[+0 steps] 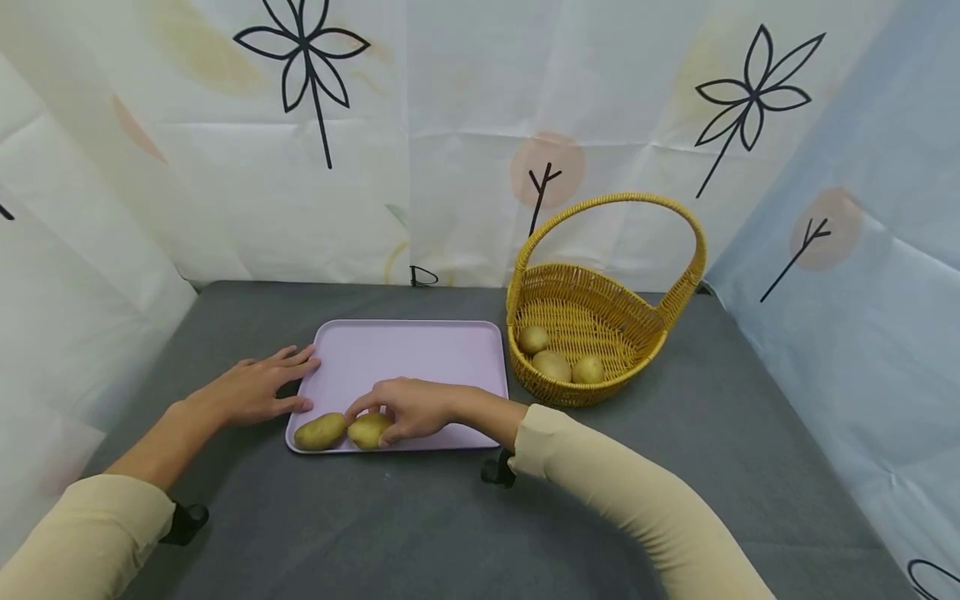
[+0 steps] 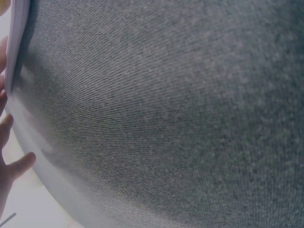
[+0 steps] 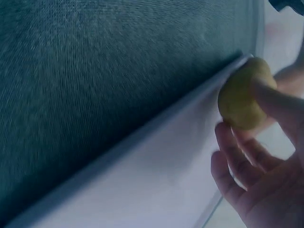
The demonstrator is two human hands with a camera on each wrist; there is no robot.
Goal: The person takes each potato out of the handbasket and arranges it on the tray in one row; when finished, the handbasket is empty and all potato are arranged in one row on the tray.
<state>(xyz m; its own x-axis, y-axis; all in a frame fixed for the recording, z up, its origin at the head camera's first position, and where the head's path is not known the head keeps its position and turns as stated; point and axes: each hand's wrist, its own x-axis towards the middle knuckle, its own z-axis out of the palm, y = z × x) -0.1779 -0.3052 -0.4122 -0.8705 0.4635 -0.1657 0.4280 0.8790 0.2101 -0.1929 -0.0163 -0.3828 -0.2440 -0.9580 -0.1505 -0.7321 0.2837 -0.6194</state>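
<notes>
A lilac tray (image 1: 420,350) lies on the grey cloth. My right hand (image 1: 416,407) reaches in from the right and holds a potato (image 1: 366,432) between thumb and fingers, low over the tray's front left part. The right wrist view shows this potato (image 3: 243,97) with the thumb on one side and fingertips on the other. Just left of it, a second, longer potato (image 1: 321,432) rests in the front left corner. My left hand (image 1: 258,388) lies at the tray's left edge, fingers extended and spread, fingertips on the rim; only part of that hand (image 2: 9,166) enters the left wrist view.
A yellow wicker basket (image 1: 600,308) with a tall arched handle stands right of the tray, holding three potatoes (image 1: 552,365). Patterned fabric (image 1: 465,200) hangs behind and at both sides of the grey table (image 1: 420,525).
</notes>
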